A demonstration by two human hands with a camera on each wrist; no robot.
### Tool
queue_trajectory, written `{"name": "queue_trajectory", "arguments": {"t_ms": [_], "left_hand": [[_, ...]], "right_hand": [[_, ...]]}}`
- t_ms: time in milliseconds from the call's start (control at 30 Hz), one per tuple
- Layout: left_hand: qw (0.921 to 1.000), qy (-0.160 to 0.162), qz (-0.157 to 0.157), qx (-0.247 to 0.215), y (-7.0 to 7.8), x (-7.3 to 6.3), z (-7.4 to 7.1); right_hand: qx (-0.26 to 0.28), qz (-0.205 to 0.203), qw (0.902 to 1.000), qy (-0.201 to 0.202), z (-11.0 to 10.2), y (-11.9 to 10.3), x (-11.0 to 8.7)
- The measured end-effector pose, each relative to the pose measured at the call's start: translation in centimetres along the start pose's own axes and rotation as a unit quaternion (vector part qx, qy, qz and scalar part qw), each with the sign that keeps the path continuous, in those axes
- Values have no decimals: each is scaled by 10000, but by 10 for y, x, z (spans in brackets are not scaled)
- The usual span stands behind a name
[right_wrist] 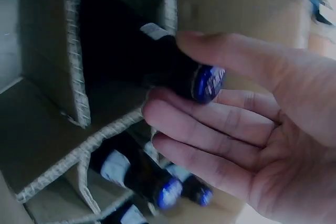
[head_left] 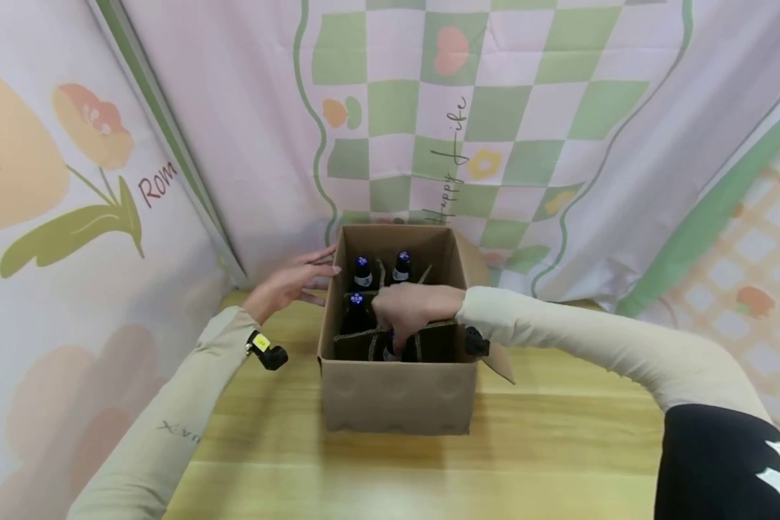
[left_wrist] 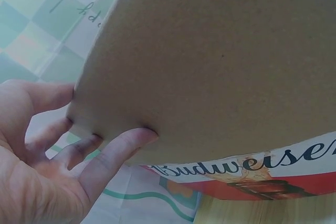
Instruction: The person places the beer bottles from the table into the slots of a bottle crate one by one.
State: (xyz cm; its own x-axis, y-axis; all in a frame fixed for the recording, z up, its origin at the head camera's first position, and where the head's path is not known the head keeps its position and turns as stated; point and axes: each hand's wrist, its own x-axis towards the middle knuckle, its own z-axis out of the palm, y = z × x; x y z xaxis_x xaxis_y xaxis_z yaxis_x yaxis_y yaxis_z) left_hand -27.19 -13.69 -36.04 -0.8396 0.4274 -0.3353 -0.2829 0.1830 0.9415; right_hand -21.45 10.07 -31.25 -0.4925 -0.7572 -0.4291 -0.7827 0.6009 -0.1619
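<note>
A brown cardboard box [head_left: 396, 397] with a divider holds several dark bottles with blue caps, one bottle [head_left: 362, 273] standing at the far left. My right hand [head_left: 416, 307] reaches down into the near middle compartment. In the right wrist view, the thumb and fingers of that hand [right_wrist: 231, 124] pinch a bottle's neck [right_wrist: 184, 74] just below its cap. At the box's left side is my left hand [head_left: 292, 285]. The left wrist view shows its thumb on the face of a cardboard flap [left_wrist: 220, 66], the other fingertips at the flap's edge, partly hidden.
Wood-patterned tabletop [head_left: 559, 419] lies under the box. Another flap [head_left: 497, 365] sticks out on the right side. Behind stands a checkered cloth [head_left: 481, 115], with a printed wall [head_left: 71, 325] at the left. Below the left flap, a red and white printed box side [left_wrist: 252, 174] reads Budweiser.
</note>
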Motion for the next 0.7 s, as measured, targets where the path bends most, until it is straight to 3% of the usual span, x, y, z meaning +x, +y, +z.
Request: {"name": "queue_trajectory", "arguments": {"t_ms": [100, 233, 367, 533, 700], "left_hand": [[10000, -17, 23, 8, 0, 1, 3], [9999, -16, 87, 57, 0, 1, 2], [9999, -21, 104, 35, 1, -2, -1], [9999, 24, 129, 8, 1, -4, -5], [9993, 6, 269, 250, 1, -7, -7]], "right_hand": [[-76, -158, 9986, -496, 3, 0, 5], [575, -67, 9941, -921, -9, 7, 2], [1260, 84, 9888, -794, -19, 18, -7], [1777, -25, 9823, -591, -22, 25, -11], [1808, -24, 9835, -46, -23, 28, -17]]}}
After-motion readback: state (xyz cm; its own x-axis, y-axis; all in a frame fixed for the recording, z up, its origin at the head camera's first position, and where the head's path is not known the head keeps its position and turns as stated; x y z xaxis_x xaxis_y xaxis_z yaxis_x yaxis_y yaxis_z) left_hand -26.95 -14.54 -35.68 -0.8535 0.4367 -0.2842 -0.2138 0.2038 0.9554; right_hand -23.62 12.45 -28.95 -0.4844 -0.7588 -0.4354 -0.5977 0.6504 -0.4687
